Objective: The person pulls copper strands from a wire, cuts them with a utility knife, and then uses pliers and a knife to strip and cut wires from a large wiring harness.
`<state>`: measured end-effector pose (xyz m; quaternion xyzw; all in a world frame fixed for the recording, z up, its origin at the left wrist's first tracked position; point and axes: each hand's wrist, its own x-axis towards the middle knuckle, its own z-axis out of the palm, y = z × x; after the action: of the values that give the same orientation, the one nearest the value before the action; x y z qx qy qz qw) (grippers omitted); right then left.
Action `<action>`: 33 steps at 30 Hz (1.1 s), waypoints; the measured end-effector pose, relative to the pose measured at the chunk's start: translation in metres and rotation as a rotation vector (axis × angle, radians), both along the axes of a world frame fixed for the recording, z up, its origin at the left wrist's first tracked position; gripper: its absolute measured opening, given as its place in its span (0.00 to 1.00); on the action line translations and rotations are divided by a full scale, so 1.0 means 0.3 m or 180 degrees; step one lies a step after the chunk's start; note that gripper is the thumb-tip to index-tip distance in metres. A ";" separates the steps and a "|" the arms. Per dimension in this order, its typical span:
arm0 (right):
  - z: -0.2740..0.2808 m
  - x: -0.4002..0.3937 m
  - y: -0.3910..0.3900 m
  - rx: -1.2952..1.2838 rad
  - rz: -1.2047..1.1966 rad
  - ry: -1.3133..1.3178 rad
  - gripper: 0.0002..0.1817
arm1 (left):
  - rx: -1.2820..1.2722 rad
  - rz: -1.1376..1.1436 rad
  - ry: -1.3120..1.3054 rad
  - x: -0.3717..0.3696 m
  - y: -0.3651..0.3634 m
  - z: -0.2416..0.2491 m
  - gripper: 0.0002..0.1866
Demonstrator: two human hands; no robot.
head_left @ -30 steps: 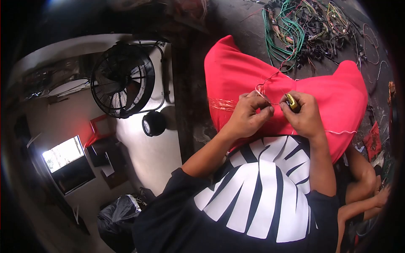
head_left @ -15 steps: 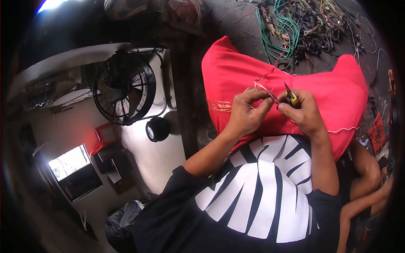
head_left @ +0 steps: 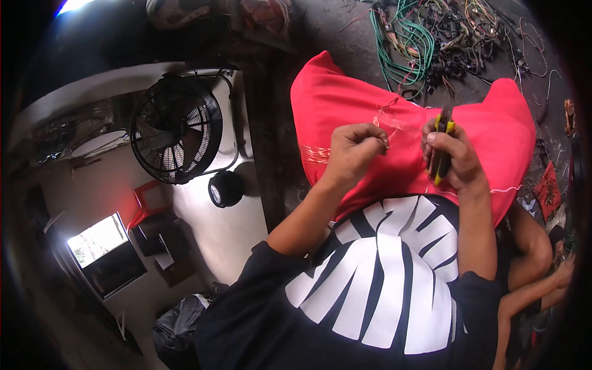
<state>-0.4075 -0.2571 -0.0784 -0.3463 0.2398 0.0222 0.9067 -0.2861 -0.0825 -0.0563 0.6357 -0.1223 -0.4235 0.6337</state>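
Observation:
My left hand is closed in a pinch over the red cloth on my lap. Thin wire shows at its fingertips, with loose pale strands just beyond. To the right, my right hand wraps round yellow-and-black pliers, whose jaws point away from me. The fingers partly hide the handles. A bundle of fine copper strands lies on the cloth left of my left hand.
Beyond the cloth, green wires and a tangled heap of dark wiring lie on the floor. Another person's arm and knee are close on the right. A black fan stands at the left.
My hands have drawn apart from the wire they both held. The pliers have swung from resting across my right hand to being gripped in the palm.

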 end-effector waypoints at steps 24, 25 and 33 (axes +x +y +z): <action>0.124 -0.045 -0.059 -0.2269 -0.0343 0.0735 0.04 | 0.0351 0.1140 0.0282 0.180 0.077 0.034 0.06; 0.133 -0.053 -0.067 -0.2353 -0.0351 0.0719 0.04 | 0.0593 0.0853 -0.0066 0.199 0.092 0.036 0.08; 0.142 -0.064 -0.055 -0.2228 -0.0107 0.0544 0.04 | -0.0406 0.0135 -0.0733 0.232 0.156 0.166 0.43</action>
<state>-0.4266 -0.2736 -0.0356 -0.6287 0.3135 -0.0474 0.7101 -0.2166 -0.0357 -0.0067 0.6410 -0.2075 -0.3255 0.6634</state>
